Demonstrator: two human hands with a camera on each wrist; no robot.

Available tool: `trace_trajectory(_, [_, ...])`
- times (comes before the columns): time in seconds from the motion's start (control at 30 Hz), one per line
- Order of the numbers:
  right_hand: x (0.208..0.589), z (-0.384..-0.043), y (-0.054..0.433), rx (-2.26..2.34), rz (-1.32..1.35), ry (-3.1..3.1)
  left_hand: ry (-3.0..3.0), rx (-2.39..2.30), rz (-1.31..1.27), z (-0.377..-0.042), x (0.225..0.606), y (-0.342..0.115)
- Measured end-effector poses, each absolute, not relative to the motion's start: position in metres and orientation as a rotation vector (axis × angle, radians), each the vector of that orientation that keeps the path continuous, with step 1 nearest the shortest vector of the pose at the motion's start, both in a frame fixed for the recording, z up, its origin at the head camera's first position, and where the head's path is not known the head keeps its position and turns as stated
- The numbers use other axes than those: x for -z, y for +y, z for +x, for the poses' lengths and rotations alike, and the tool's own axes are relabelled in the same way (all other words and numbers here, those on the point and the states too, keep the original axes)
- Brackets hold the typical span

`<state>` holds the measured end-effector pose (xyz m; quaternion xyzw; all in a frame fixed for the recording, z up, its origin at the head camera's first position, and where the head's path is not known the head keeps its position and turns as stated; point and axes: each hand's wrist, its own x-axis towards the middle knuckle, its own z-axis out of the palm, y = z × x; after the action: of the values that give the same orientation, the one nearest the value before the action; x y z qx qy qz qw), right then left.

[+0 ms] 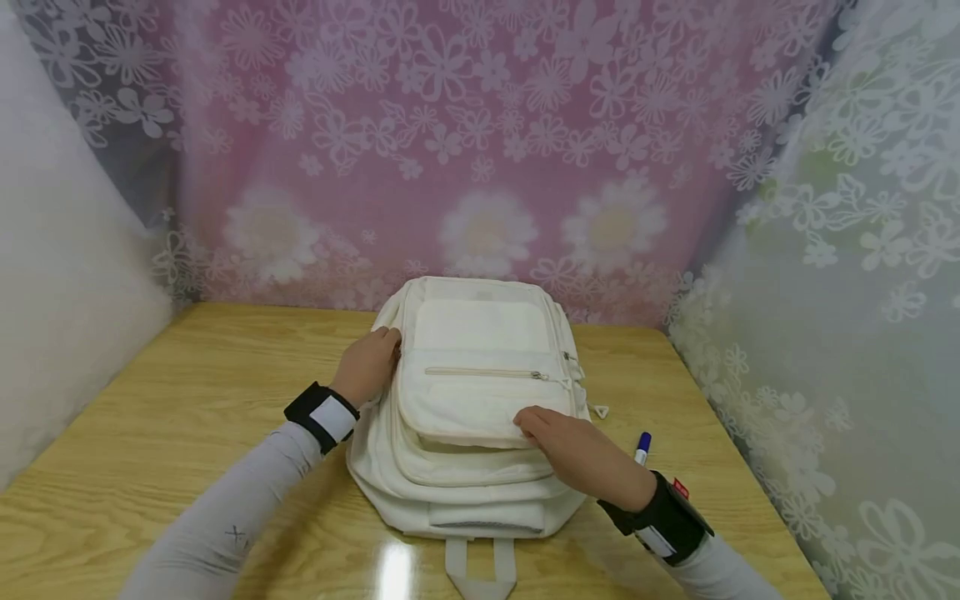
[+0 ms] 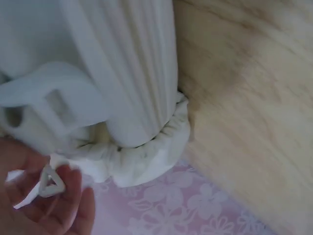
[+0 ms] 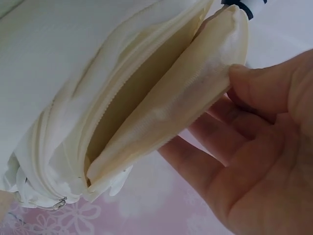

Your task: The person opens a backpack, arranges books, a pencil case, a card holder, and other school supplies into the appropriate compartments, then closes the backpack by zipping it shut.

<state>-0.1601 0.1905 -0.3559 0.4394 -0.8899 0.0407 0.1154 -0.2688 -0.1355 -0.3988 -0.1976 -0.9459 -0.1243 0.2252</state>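
A cream backpack [image 1: 480, 496] lies on the table with its front pocket [image 1: 480, 408] facing up and its top handle toward me. My left hand [image 1: 367, 367] is at the pocket's left edge. In the left wrist view its fingers hold a white triangular zipper pull [image 2: 51, 185], beside the bag's gathered side pocket [image 2: 151, 159]. My right hand [image 1: 562, 442] pinches the pocket's near edge between thumb and fingers. The right wrist view shows the unzipped pocket panel [image 3: 166, 105] lifted by that hand, with a gap along the zipper teeth.
A marker [image 1: 642, 448] with a blue cap lies on the wooden table [image 1: 225, 392], right of the backpack and partly behind my right forearm. The handle loop [image 1: 480, 583] reaches toward the near edge. Flowered curtains [image 1: 480, 125] enclose the back and sides.
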Motion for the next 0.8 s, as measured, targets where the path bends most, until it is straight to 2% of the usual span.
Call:
trace_trajectory(0.1, [0.358, -0.158, 0.190, -0.150, 1.269, -2.581, -2.469, 0.454, -0.619, -0.249, 0.400, -0.135])
trace_trajectory(0.23, [0.357, -0.158, 0.188, -0.212, 1.193, -2.589, -2.279, 0.706, -0.875, -0.208, 0.395, -0.126])
trace_trajectory(0.33, [0.353, -0.161, 0.188, -0.233, 1.178, -2.504, -2.265, 0.662, -1.046, -0.187, 0.388, -0.112])
trace_trajectory(0.57, [0.342, -0.168, 0.199, -0.289, 1.167, -2.369, -2.441, 0.520, -1.094, -0.197, 0.370, -0.092])
trace_trajectory(0.8, [0.344, -0.173, 0.259, -0.094, 0.644, -2.872, -2.521, 0.624, -0.974, -0.202, 0.360, -0.092])
